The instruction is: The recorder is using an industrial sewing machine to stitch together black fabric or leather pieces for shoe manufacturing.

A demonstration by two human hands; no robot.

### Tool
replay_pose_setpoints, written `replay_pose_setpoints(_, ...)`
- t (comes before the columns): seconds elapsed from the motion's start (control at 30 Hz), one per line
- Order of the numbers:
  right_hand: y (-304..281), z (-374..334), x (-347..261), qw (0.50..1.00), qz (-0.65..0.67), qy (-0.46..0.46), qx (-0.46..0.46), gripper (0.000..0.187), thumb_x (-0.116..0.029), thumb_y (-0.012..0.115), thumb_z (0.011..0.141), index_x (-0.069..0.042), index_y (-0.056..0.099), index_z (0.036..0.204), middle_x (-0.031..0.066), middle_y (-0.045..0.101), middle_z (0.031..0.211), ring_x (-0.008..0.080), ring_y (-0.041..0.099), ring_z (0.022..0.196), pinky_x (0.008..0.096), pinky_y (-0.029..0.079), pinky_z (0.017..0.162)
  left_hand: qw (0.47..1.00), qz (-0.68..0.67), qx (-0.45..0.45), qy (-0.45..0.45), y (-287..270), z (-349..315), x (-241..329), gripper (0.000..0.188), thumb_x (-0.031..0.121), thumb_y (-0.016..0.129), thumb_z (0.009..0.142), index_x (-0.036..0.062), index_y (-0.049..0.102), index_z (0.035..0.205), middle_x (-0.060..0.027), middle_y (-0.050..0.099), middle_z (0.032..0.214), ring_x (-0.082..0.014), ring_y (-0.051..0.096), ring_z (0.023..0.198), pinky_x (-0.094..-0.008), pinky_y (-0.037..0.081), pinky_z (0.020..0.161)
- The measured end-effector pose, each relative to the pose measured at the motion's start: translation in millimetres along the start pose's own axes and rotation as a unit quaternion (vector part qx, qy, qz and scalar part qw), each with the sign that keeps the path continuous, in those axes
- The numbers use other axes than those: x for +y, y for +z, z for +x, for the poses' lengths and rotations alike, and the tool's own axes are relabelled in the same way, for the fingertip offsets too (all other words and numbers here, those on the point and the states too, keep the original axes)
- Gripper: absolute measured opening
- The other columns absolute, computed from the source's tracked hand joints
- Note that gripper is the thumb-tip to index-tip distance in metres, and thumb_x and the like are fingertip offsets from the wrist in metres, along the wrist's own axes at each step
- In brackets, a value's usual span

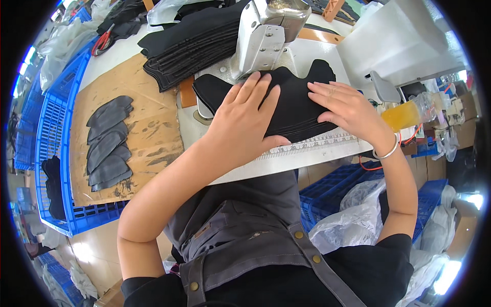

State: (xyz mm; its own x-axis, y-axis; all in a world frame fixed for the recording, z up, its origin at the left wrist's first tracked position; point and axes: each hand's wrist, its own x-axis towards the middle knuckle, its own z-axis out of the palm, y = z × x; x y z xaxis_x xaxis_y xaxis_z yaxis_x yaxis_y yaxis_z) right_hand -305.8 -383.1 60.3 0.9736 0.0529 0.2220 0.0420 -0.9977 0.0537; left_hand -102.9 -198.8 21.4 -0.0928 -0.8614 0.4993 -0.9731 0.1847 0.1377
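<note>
Left hand (245,120) and right hand (348,110) flat, fingers spread, pressing black fabric (296,110) under fingertips, below machine head (266,36). Fabric looks soft, light, floppy; likely slides easily. Best held flat near its edges.

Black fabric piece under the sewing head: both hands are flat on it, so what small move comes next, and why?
Probably ease the fabric piece a little further under the sewing head. Both the left hand and the right hand press it flat on the machine bed, its far edge already at the head's foot, so it looks lined up for feeding. The needle itself is hidden.
</note>
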Motion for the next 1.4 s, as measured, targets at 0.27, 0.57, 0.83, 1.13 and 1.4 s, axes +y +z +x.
replay_pose_setpoints(0.27, -6, 6, 6, 0.999, 0.014, -0.033, 0.017, 0.043, -0.026, 0.07, 0.078, -0.002, 0.062, 0.112, 0.0117, 0.063, 0.121, 0.0306, 0.061, 0.106, 0.0408, 0.048, 0.096, 0.995, 0.016, -0.087, -0.044, -11, 14, -9, 0.085, 0.059, 0.067, 0.075, -0.0008, 0.048, 0.132, -0.0188, 0.047, 0.136, -0.0364, 0.051, 0.119, -0.046, 0.035, 0.105)
replay_pose_setpoints(0.57, -28, 20, -57, 0.956, -0.218, -0.016, 0.198, 0.019, -0.008, 0.056, 0.091, 0.006, 0.063, 0.103, 0.0178, 0.069, 0.101, 0.029, 0.068, 0.097, 0.0419, 0.049, 0.095, 0.999, -0.03, -0.021, -0.011, -72, 7, 2, 0.065, 0.033, 0.075, 0.072, 0.0046, 0.056, 0.127, -0.0152, 0.053, 0.132, -0.0352, 0.056, 0.111, -0.0438, 0.04, 0.1)
replay_pose_setpoints(0.83, 28, 24, -88, 0.967, 0.021, 0.003, 0.253, 0.033, -0.008, 0.065, 0.084, -0.006, 0.055, 0.116, 0.016, 0.062, 0.124, 0.0323, 0.058, 0.119, 0.0458, 0.038, 0.105, 0.963, -0.217, -0.001, -0.159, -198, -66, -83, 0.074, 0.051, 0.065, 0.075, -0.0035, 0.059, 0.123, -0.0194, 0.058, 0.128, -0.0272, 0.056, 0.118, -0.0364, 0.04, 0.101)
replay_pose_setpoints(1.13, 70, 21, -94, 0.945, 0.093, 0.032, 0.312, 0.037, 0.006, 0.057, 0.075, 0.0, 0.059, 0.112, 0.0165, 0.065, 0.117, 0.0327, 0.06, 0.111, 0.043, 0.046, 0.095, 0.975, -0.119, 0.056, -0.18, -172, -11, -181, 0.047, 0.03, 0.068, 0.086, 0.0145, 0.058, 0.13, -0.0095, 0.063, 0.116, -0.0169, 0.059, 0.102, -0.0282, 0.043, 0.094)
replay_pose_setpoints(1.4, 69, 21, -98, 0.95, 0.11, 0.067, 0.283, 0.033, 0.006, 0.056, 0.074, 0.003, 0.062, 0.107, 0.0169, 0.067, 0.112, 0.0344, 0.061, 0.107, 0.0409, 0.049, 0.09, 0.999, 0.027, 0.025, -0.019, -85, 37, -175, 0.068, 0.05, 0.07, 0.08, 0.0079, 0.053, 0.131, -0.0174, 0.055, 0.13, -0.0324, 0.051, 0.12, -0.0377, 0.04, 0.101)
